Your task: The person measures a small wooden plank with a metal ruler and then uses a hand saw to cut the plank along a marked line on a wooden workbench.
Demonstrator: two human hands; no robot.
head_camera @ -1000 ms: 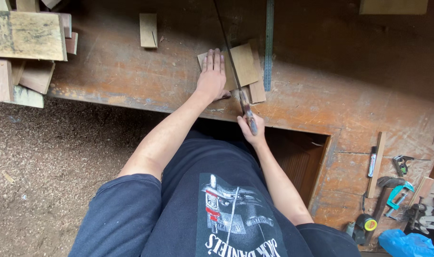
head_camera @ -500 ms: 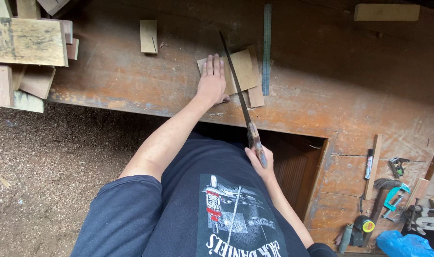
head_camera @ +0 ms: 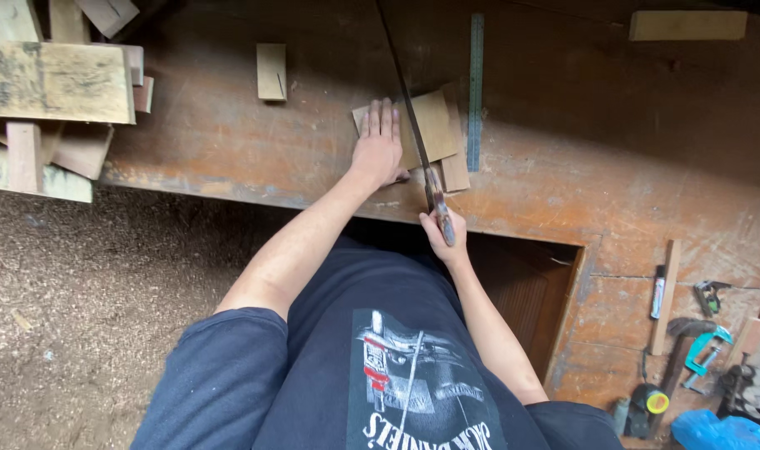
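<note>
The left hand (head_camera: 380, 148) lay flat and open on a thin wood piece (head_camera: 434, 125), pressing it down near the front edge of the big brown workbench (head_camera: 230, 142). The right hand (head_camera: 443, 235) was closed tight around the handle of a hand saw (head_camera: 413, 125) — its long thin blade ran across the wood piece and away toward the far side.

The wood piece looked light and stiff, so it would likely slide if it was not held down flat. The saw looked thin and bendy in the blade, and sharp, so the handle was the safe place to hold.

Half a second before, the saw handle sat lower, pulled back toward the person — now it was pushed forward, close to the bench edge. The left hand had not moved.

A long ruler (head_camera: 475, 92) lay just right of the wood.
</note>
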